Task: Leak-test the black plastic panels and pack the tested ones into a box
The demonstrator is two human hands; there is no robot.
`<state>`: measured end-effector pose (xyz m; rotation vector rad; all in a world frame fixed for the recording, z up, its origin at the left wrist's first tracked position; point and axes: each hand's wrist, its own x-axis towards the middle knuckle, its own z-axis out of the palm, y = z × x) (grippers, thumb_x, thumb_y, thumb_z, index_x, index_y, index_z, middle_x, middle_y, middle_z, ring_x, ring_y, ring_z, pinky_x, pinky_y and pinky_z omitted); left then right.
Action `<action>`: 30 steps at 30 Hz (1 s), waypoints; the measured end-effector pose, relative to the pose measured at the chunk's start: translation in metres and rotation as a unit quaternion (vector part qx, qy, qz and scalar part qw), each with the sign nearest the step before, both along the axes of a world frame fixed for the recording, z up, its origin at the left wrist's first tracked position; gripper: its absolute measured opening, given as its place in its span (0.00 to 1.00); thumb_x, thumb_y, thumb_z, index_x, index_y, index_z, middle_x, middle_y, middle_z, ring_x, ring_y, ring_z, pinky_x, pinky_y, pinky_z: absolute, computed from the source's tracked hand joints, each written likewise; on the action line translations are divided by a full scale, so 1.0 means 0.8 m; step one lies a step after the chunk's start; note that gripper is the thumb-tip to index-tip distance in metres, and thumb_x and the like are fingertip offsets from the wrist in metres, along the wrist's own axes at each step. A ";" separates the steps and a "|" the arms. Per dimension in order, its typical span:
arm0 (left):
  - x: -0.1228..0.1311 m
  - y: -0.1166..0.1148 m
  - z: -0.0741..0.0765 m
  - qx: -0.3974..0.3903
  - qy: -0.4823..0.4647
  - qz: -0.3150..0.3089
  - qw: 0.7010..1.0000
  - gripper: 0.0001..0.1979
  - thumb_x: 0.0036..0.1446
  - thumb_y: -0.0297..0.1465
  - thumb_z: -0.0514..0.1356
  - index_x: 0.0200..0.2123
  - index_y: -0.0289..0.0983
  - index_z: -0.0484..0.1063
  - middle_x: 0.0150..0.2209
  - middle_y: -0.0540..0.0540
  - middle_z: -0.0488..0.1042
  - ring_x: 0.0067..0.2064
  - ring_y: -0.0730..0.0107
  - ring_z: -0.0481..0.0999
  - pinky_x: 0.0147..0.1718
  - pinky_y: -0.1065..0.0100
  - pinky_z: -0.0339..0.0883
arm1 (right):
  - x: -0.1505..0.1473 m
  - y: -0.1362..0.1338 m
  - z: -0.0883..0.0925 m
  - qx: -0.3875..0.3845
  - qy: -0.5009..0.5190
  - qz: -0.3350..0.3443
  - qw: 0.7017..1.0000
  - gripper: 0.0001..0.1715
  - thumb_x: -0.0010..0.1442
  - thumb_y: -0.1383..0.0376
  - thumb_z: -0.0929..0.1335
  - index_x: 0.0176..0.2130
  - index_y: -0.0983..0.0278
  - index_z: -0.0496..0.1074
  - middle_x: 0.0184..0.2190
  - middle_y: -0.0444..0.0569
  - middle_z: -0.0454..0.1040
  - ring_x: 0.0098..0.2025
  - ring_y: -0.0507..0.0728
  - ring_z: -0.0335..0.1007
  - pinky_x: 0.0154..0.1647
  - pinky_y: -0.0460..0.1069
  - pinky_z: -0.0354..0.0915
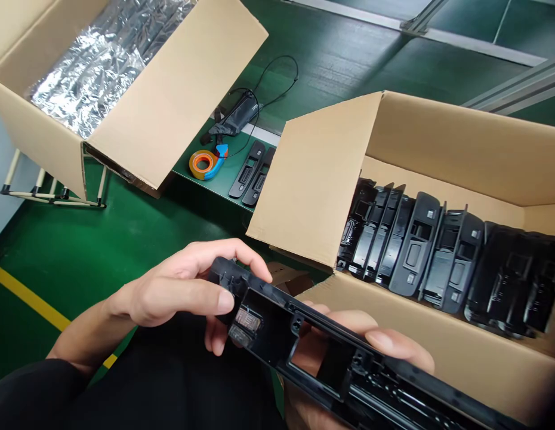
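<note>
A long black plastic housing with a rectangular opening is held up in front of me, its hollow inner side turned toward the camera. My left hand grips its near left end, thumb on the inner face and fingers round the edge. My right hand wraps round the middle from behind, with fingers over the upper edge; part of this hand is hidden by the housing. Just beyond, an open cardboard box holds a row of similar black plastic panels standing on edge.
At upper left, another open cardboard box contains silvery plastic bags. Between the boxes, a green table bears an orange-and-blue tape dispenser, two black panels and a dark cabled device. A pipe-frame stand is at left.
</note>
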<state>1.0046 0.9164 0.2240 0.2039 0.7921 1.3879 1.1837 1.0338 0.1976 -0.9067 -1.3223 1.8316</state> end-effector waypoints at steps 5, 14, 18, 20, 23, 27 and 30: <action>0.002 0.001 0.001 0.000 -0.005 0.003 1.000 0.23 0.59 0.40 0.71 0.53 0.36 0.73 0.31 0.47 0.80 0.22 0.66 0.81 0.24 0.68 0.78 | -0.014 0.001 0.010 0.040 0.065 -0.034 0.997 0.31 0.50 0.33 0.77 0.43 0.48 0.80 0.29 0.41 0.73 0.23 0.59 0.64 0.25 0.57 0.67; 0.009 -0.002 0.008 0.004 -0.003 0.012 1.000 0.22 0.61 0.40 0.70 0.54 0.37 0.72 0.32 0.46 0.83 0.23 0.66 0.81 0.24 0.69 0.78 | -0.015 -0.002 -0.003 -0.026 0.056 -0.040 0.997 0.38 0.47 0.25 0.75 0.43 0.47 0.80 0.30 0.40 0.72 0.22 0.59 0.65 0.24 0.57 0.68; 0.012 -0.004 0.012 -0.001 0.014 0.012 1.000 0.23 0.61 0.42 0.70 0.54 0.37 0.73 0.32 0.46 0.82 0.24 0.67 0.80 0.25 0.69 0.77 | -0.017 -0.003 -0.001 -0.035 0.064 -0.036 0.997 0.37 0.47 0.27 0.75 0.43 0.48 0.80 0.29 0.41 0.72 0.22 0.59 0.63 0.24 0.56 0.66; 0.013 -0.005 0.013 -0.011 0.033 0.006 0.999 0.24 0.61 0.43 0.70 0.55 0.38 0.73 0.33 0.46 0.81 0.26 0.67 0.80 0.27 0.69 0.76 | -0.017 -0.002 0.000 -0.037 0.060 -0.029 0.997 0.37 0.43 0.28 0.78 0.42 0.47 0.80 0.29 0.40 0.72 0.23 0.58 0.63 0.25 0.56 0.66; 0.014 -0.008 0.016 -0.018 0.073 0.002 0.997 0.26 0.61 0.44 0.70 0.57 0.38 0.73 0.36 0.45 0.79 0.32 0.65 0.79 0.32 0.67 0.76 | -0.017 -0.001 0.001 -0.030 0.072 -0.024 0.997 0.35 0.44 0.29 0.78 0.42 0.47 0.80 0.28 0.40 0.71 0.22 0.58 0.62 0.23 0.55 0.65; 0.014 -0.010 0.021 -0.007 0.096 0.005 0.995 0.25 0.60 0.44 0.69 0.56 0.39 0.74 0.41 0.43 0.77 0.37 0.63 0.76 0.37 0.65 0.71 | -0.016 0.001 0.004 0.006 0.097 -0.018 0.995 0.29 0.51 0.33 0.76 0.44 0.47 0.81 0.25 0.39 0.69 0.21 0.57 0.58 0.21 0.54 0.62; 0.013 -0.010 0.023 0.000 0.080 -0.001 0.997 0.24 0.60 0.43 0.69 0.56 0.39 0.74 0.42 0.44 0.76 0.38 0.64 0.74 0.38 0.66 0.69 | -0.013 0.002 0.008 0.013 0.101 -0.015 0.995 0.28 0.50 0.35 0.78 0.44 0.47 0.80 0.26 0.39 0.71 0.19 0.56 0.58 0.21 0.55 0.62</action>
